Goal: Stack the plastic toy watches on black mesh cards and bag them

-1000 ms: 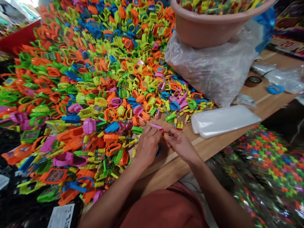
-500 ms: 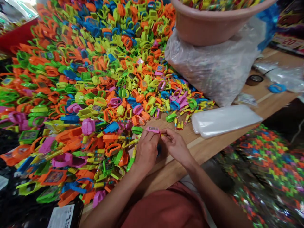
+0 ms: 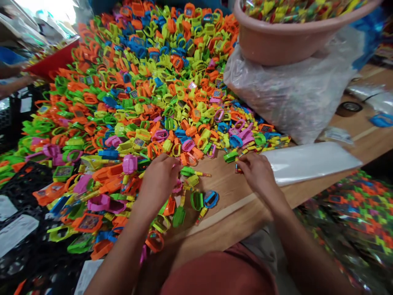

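Observation:
My left hand [image 3: 161, 180] is over the near edge of a heap of plastic toy watches [image 3: 135, 107], its fingers bent down. A bit of pink shows by its fingertips, but the fingers' undersides are hidden. Below that hand lies a pink toy watch [image 3: 177, 186]. My right hand [image 3: 259, 172] rests at the table's middle, thumb and fingers pinched on a small yellow-and-red tube [image 3: 238, 168]. Between my hands are a green watch [image 3: 197, 201], a blue watch [image 3: 211, 199] and another thin tube [image 3: 201, 216] on the wood.
Clear plastic bags [image 3: 316, 162] lie flat right of my right hand. Behind stands a pink tub [image 3: 276, 43] of small tubes on a filled bag [image 3: 294, 86]. A tape roll [image 3: 350, 107] sits farther right. Black crates [image 3: 27, 196] are at left; another person's arm [image 3: 15, 86] shows there.
My hands have moved apart: the left to the pile, the right to the small tubes. The pink watch held between them has left that spot. The view has shifted.

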Motion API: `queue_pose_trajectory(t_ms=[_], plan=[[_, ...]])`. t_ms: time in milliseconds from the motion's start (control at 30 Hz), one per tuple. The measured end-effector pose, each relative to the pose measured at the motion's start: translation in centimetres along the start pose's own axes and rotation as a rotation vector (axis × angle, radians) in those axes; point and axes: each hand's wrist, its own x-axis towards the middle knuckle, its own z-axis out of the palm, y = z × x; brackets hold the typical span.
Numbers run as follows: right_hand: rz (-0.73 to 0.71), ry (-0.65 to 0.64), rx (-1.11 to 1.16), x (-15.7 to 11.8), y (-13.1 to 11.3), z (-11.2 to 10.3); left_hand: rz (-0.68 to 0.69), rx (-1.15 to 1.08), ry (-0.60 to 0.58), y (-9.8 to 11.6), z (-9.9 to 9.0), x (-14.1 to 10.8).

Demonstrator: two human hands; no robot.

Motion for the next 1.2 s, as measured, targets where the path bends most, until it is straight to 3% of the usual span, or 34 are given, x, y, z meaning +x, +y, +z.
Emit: queue_pose_trajectory(t_ms=[67,167,267,367,433,533,633,767,1033,1200], plan=[[-0.007,-0.034,-0.207,0.5,0.3,0.6,0.035,-0.057,-0.025,0.5,2.4,2.3],[-0.027,-0.049,-0.332,0.6,-0.4,1.4,-0.007,-0.109,-0.008,0.9,6.4,5.1],[-0.018,-0.026,-0.389,0.6,-0.8,1.6,-0.036,-0.216,0.033,0.6,8.4,6.3],[0.001,-0.037,-0.342,0.7,-0.7,1.6,-0.043,-0.384,0.064,0.5,8.2,6.1],[0.012,-0.045,-0.198,0.6,-0.8,1.7,-0.052,-0.526,0.084,0.7,7.7,5.6],[0.015,-0.040,0.197,-0.2,-1.7,1.9,-0.093,-0.786,0.086,1.5,7.5,4.5],[0.047,-0.137,0.640,-1.2,-3.4,2.0,-0.164,-1.130,0.028,2.6,8.1,3.5],[0.143,-0.239,0.905,-2.0,-5.8,1.2,-0.272,-1.565,-0.065,3.6,8.7,2.3],[0.256,-0.338,1.220,-2.6,-6.8,-0.2,-0.395,-1.926,-0.175,4.2,8.1,1.0],[0.313,-0.385,1.356,-2.8,-7.0,-0.5,-0.445,-2.000,-0.176,4.2,7.7,0.7]])
